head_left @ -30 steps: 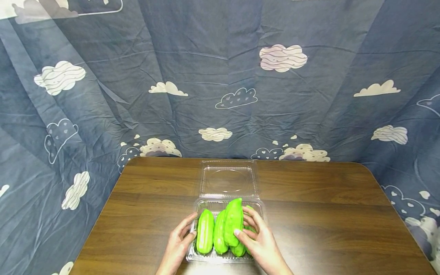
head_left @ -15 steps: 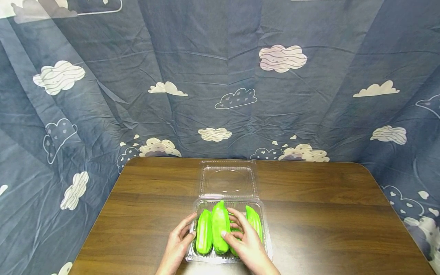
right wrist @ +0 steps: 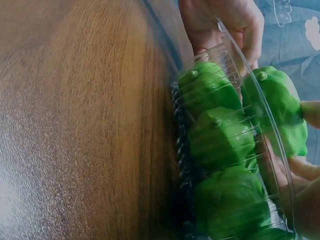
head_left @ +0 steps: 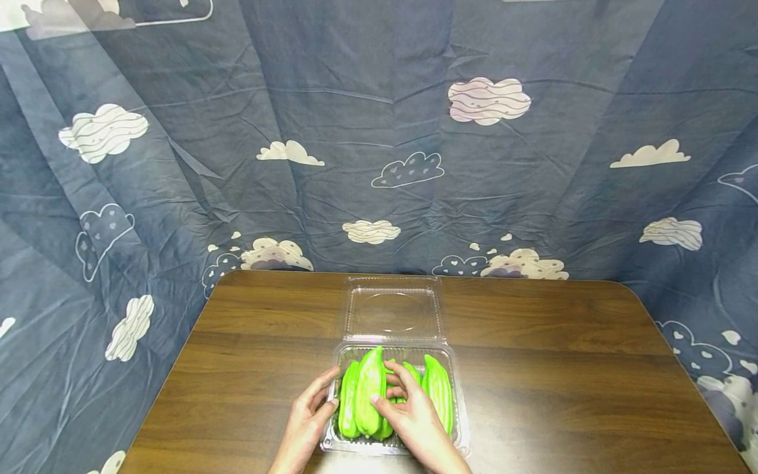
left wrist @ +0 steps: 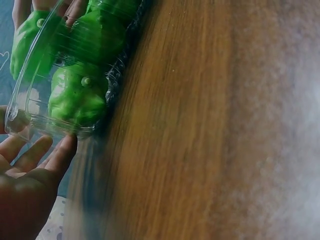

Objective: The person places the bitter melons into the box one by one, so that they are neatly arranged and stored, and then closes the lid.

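Note:
A clear plastic container (head_left: 464, 421) stands on the table with several ridged green peppers in it. One green pepper (head_left: 370, 395), its pointed tip away from me, is held between the thumb and fingers of my right hand (head_left: 411, 415). In the right wrist view this held pepper (right wrist: 277, 112) sits above the others. It overlaps the leftmost pepper (head_left: 348, 405), while another pepper (head_left: 438, 395) lies along the right wall. My right hand partly hides those in the middle. My left hand (head_left: 304, 415) grips the container's left side, and its fingertips (left wrist: 67, 147) touch the wall.
The container's clear lid (head_left: 393, 313) lies folded back behind it, hinged to the base. Brown wood-grain tabletop (head_left: 562, 368) extends on both sides. A blue cloud-print cloth (head_left: 379, 131) hangs behind the table's far edge.
My right hand has moved left with the held pepper, from the middle of the container to over the leftmost pepper. The right-hand peppers have come into view. My left hand has stayed put.

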Demonstrator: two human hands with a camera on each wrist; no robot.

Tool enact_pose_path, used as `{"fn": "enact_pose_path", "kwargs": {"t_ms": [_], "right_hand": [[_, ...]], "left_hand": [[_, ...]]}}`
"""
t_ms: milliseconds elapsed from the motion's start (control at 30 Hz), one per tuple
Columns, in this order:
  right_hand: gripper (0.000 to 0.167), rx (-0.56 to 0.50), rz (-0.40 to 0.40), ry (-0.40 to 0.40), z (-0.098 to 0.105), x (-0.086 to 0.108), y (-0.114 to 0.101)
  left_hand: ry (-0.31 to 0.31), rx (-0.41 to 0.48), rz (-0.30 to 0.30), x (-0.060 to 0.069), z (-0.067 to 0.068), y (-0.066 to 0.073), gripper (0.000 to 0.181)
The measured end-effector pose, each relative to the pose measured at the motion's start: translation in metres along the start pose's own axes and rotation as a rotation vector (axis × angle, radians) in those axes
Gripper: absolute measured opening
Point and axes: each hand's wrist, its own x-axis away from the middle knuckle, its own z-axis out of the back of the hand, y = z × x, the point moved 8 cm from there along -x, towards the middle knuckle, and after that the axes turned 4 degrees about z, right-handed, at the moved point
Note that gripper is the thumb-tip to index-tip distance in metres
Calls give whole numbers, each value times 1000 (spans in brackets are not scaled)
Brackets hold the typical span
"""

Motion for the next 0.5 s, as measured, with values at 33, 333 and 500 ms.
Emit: {"fn": "enact_pose_path", "kwargs": {"t_ms": [33, 333, 500], "right_hand": [[62, 2, -10, 5, 0, 0, 1], [61, 109, -33, 51, -2, -3, 1], [57, 206, -27, 81, -3, -5, -2]], "left_hand": [[-2, 2, 1, 0, 0, 0, 53], [-3, 3, -1, 0, 0, 0, 52], [-2, 3, -6, -1, -1, 0, 52]]}}
